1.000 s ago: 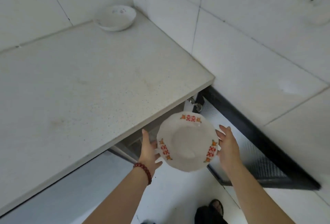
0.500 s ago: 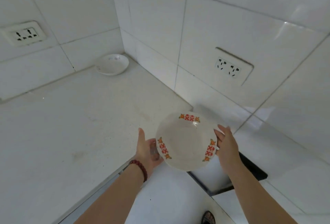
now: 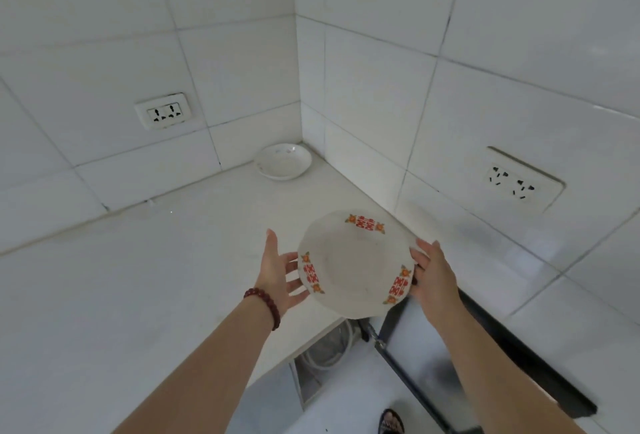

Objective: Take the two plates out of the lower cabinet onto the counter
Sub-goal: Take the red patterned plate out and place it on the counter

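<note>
A white plate with red and orange rim motifs (image 3: 356,262) hangs in the air above the counter's right front corner, tilted toward me. My left hand (image 3: 280,271) presses its left rim with fingers spread, and my right hand (image 3: 433,271) grips its right rim. Another white plate (image 3: 283,161) rests on the white counter (image 3: 138,278) in the far corner where the two tiled walls meet. Below the counter edge the lower cabinet opening (image 3: 322,364) shows, with its dark-framed door (image 3: 450,374) swung open to the right.
White tiled walls close off the counter at the back and right. One wall socket (image 3: 163,111) sits on the back wall, a second socket (image 3: 516,181) on the right wall. A foot in a dark sandal (image 3: 391,421) stands on the floor below.
Both hands have lifted the patterned plate from below the counter edge up over the counter's corner. My view has tilted upward, showing more wall and less cabinet.
</note>
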The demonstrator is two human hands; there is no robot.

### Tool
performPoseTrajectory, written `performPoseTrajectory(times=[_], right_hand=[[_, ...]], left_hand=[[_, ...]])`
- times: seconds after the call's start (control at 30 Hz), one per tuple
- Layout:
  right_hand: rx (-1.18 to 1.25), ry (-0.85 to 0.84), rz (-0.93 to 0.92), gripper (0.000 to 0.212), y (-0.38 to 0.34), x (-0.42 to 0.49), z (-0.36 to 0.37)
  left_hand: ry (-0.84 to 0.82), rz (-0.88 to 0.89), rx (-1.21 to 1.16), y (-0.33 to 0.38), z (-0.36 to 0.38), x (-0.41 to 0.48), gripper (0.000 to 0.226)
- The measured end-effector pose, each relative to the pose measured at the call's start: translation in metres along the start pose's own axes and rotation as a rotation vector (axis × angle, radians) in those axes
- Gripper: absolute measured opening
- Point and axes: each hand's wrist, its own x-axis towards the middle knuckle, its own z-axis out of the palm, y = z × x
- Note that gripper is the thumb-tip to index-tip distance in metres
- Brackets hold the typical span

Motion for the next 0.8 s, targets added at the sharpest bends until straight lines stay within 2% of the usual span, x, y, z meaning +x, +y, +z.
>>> performPoseTrajectory(times=[0.23, 0.8], right_hand=[[-0.067, -0.077, 0.026, 0.043, -0.014, 0.051, 0.053], [-0.240, -0.335, 0.076, 0.049, -0.078, 0.242, 0.206]], left_hand=[[0.061, 0.028, -0.044, 0.046, -0.010, 0.034, 0.081], [0.279, 0.083, -0.187, 0.177, 0.011, 0.176, 0.071]])
